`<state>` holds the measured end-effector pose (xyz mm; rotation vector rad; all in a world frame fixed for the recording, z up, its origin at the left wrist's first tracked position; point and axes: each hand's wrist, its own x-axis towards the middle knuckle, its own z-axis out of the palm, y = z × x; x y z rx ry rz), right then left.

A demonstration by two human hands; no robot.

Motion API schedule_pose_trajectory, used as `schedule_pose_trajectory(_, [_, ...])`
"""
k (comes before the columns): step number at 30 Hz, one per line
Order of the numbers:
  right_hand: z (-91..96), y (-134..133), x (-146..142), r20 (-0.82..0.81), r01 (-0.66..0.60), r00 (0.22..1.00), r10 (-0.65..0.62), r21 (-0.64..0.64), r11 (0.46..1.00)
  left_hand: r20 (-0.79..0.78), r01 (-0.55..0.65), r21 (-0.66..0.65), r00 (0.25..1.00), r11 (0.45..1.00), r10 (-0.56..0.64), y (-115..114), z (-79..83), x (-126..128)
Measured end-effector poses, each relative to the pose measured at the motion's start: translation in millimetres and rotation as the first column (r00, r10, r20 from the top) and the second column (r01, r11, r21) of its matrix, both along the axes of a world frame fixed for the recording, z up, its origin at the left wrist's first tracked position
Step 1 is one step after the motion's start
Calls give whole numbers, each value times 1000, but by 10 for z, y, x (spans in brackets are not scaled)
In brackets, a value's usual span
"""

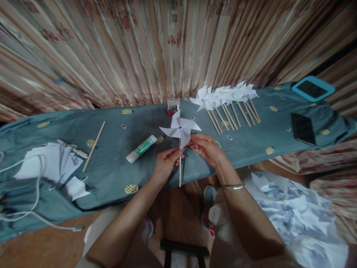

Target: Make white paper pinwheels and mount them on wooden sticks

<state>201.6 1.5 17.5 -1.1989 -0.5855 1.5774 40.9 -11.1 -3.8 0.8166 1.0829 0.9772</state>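
In the head view a white paper pinwheel (176,130) on a wooden stick stands in front of me, a small round pin at its hub. My left hand (166,160) is closed around the stick just below the paper blades. The fingers of my right hand (205,148) pinch the lower right blade of the same pinwheel. Behind it sits a small open red box (173,108) of metal pins. A green and white glue stick (141,149) lies left of my left hand.
Several pinwheels (223,97) lie in a row at the back right. A loose stick (94,146), paper sheets (47,162) and a white cable (37,190) are at the left. A phone (303,129) and a blue-framed device (314,88) rest at the right. A plastic bag (301,208) is below the table's right side.
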Motion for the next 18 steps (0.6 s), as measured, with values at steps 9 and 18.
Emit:
schedule_pose_trajectory(9, [-49, -28, -27, 16, -76, 997, 75, 46, 996, -3, -1, 2, 1000, 1000, 1, -9, -5, -4])
schedule_pose_trajectory(18, [10, -90, -9, 109, -145, 984, 144, 1, 989, 19, -32, -24, 999, 999, 32, -31, 27, -25])
